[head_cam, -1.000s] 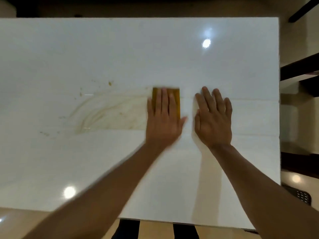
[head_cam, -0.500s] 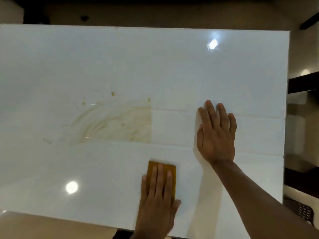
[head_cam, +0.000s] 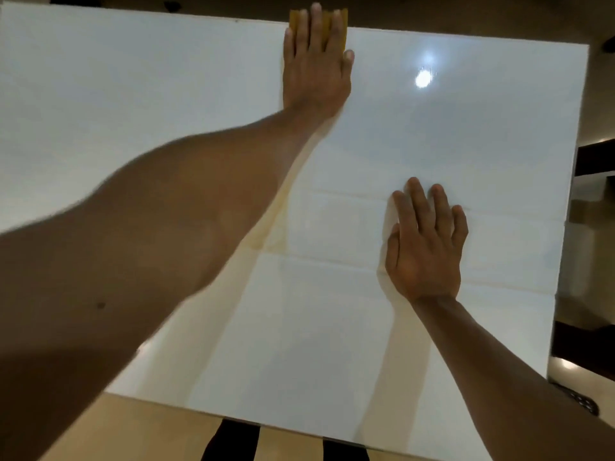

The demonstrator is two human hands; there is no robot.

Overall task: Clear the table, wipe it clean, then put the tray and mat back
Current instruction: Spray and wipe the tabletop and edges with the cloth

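1. The white table (head_cam: 466, 134) looks glossy and smooth, like polished stone, and mirrors a ceiling light.
2. The yellow-brown cloth (head_cam: 342, 29) at its far edge looks matt and soft.

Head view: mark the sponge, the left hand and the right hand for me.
sponge (head_cam: 342, 26): head view, right edge beside the fingers.
left hand (head_cam: 316, 71): head view, back of hand.
right hand (head_cam: 424, 247): head view, back of hand.

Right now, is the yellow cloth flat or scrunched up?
Flat: the left hand presses the cloth with straight fingers at the table's far edge.
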